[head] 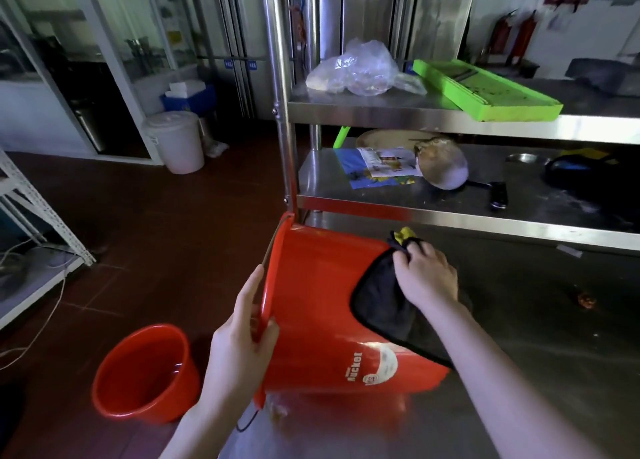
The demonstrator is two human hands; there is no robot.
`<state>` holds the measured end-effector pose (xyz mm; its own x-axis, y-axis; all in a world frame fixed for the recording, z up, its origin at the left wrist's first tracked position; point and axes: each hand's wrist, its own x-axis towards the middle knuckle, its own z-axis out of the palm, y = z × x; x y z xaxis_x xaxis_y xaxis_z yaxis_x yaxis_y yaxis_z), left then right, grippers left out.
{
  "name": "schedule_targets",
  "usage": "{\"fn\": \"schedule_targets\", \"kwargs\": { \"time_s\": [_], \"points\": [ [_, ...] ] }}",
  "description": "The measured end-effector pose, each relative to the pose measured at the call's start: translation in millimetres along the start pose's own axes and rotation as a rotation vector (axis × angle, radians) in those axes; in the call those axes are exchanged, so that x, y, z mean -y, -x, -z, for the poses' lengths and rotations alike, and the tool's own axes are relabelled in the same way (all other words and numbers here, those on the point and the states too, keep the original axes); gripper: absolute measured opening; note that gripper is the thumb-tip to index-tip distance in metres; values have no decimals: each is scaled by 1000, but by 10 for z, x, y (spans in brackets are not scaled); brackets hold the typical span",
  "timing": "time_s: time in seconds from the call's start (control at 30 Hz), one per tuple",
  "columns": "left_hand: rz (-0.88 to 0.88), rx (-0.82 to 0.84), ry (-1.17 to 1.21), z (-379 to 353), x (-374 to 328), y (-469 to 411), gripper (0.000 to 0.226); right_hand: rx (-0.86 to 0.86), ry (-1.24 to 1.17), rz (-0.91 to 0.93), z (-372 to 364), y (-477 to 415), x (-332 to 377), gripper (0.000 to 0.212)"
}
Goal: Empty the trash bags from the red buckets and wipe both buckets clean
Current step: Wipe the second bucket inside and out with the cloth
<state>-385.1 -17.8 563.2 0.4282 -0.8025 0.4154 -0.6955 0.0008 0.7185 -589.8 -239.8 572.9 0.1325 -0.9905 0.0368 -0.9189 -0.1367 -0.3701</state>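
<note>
Wiping is judged to be the step in hand, with no bag showing: the second red bucket (116, 398) stands upright on the floor just beside the worktop's (526, 323) near left edge. The red bucket (311, 296) being wiped lies on its side at that edge, mouth facing left. The left hand (242, 337) grips its rim with curled fingers; further in, the right hand (424, 275) bunches a dark cloth (377, 306) in closed fingers against the upper outer wall. The next move probably calls for turning the bucket by its rim to bring unwiped wall under the cloth.

"Bucket" on red bucket (322, 306)
</note>
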Motion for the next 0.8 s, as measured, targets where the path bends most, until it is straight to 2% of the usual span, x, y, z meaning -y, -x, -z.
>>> {"fn": "schedule_targets", "kwargs": {
  "time_s": [0.07,0.13,0.2,0.27,0.33,0.4,0.5,0.57,0.63,0.8],
  "points": [
    [-17,2,-4,-8,12,-34,92,-67,53,121,-82,123,333,46],
    [-22,12,-7,8,34,-78,93,-144,60,371,-204,404,775,49],
    [-19,27,-12,51,69,-82,94,-145,54,586,-305,682,1090,55],
    [-20,37,-14,90,117,-62,92,-120,29,668,-317,764,1139,57],
    [-3,31,-19,96,146,-56,90,-157,11,639,-253,630,975,53],
    [20,11,-17,77,142,-37,88,-170,34,472,-148,400,673,44],
    [39,21,13,64,119,18,86,2,-3,135,29,57,111,38],
    [16,13,16,66,119,46,85,110,-6,51,96,-35,-32,43],
    [11,26,19,62,121,39,85,87,28,104,53,-14,159,49],
    [66,75,45,162,88,11,80,-86,72,561,-245,661,1071,55]
  ]
}}
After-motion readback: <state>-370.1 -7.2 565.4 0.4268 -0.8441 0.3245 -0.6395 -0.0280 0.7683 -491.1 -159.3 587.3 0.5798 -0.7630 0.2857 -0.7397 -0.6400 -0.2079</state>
